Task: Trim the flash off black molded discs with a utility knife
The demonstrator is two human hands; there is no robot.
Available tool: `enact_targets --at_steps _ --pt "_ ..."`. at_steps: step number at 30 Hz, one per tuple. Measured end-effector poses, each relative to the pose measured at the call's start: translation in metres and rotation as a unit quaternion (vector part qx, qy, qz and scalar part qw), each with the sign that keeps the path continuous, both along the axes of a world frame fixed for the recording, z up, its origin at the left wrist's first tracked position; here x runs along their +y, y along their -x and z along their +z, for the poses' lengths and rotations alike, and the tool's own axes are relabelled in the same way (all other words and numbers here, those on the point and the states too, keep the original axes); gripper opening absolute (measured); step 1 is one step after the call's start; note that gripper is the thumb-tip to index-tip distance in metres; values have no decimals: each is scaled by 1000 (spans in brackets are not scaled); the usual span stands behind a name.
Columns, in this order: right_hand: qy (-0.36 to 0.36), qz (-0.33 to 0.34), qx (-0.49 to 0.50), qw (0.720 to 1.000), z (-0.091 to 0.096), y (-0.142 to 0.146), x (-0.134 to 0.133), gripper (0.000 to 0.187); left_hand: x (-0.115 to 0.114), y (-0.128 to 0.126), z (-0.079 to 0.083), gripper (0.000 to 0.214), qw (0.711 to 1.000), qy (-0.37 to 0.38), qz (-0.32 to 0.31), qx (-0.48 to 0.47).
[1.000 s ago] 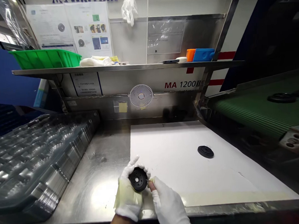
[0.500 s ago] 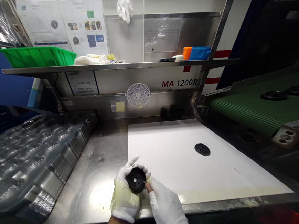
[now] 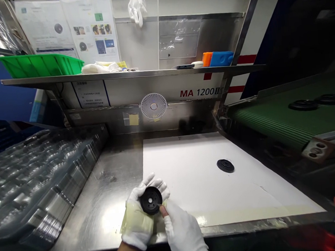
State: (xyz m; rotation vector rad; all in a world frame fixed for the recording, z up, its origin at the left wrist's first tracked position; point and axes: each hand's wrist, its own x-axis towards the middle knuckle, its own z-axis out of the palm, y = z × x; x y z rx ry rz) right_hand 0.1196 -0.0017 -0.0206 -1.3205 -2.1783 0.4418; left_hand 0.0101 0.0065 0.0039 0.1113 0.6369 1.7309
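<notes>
— Steel bench (image 3: 114, 191) w/ white sheet (image 3: 187, 155) on its right half, same as 1 s ago?

— Yep, nothing on it moved. Spare black disc (image 3: 225, 165) lies flat mid-sheet, well apart from the hands. Stack of clear trays (image 3: 38, 178) at left, green belt (image 3: 286, 124) at right w/ two black rings (image 3: 303, 105) on it. View slid a bit, that's all.

— So what did change?

— Only the held part. Black disc (image 3: 151, 200) sits in the left hand (image 3: 137, 220), gloved, fingers curled round its far rim, just above the bench's front edge, near the sheet's left border. Vs 1 s ago it's tipped slightly, so its face w/ the center hole points more up at the cam. Hands are also a touch lower-left in frame.

— Right hand (image 3: 183, 236)?

— Gloved too, back toward the cam. One fingertip touches the disc's lower-right rim, as before. Whether it pinches or just rests there, can't tell; rest of its fingers are hidden.

— Reading of that?

— My guess: disc is being turned over for a look, not set down. It's off the bench, touching both gloves only.
</notes>
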Motion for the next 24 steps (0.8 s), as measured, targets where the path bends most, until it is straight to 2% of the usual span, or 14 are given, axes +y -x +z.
enact_targets --at_steps 2,7,11,12,14,16,17,20,24 --pt "11 1 17 1000 0 -3 2 27 -1 2 1 28 1000 -13 -19 -12" --pt "14 -11 -8 1000 -6 3 -3 26 6 -5 4 13 998 19 62 -26" --pt "-23 -8 -13 1000 -6 10 -8 26 6 -6 3 18 993 -3 117 -18" --pt "-29 -5 -17 999 -6 10 -7 26 5 -5 2 22 994 1 108 -10" --pt "-26 0 -22 999 -5 6 -5 27 1 0 0 29 999 12 50 -4" --pt "-9 2 -10 1000 -6 1 -1 28 -1 4 -1 28 1000 11 -15 -19" --pt "3 0 -3 1000 -7 -1 1 27 -1 5 -2 26 999 4 -27 -26" --pt "27 -10 -1 1000 -10 -2 2 27 4 2 -3 14 999 5 7 -39" --pt "6 -13 -10 1000 -12 7 -5 28 12 -5 -2 10 996 16 69 -55"
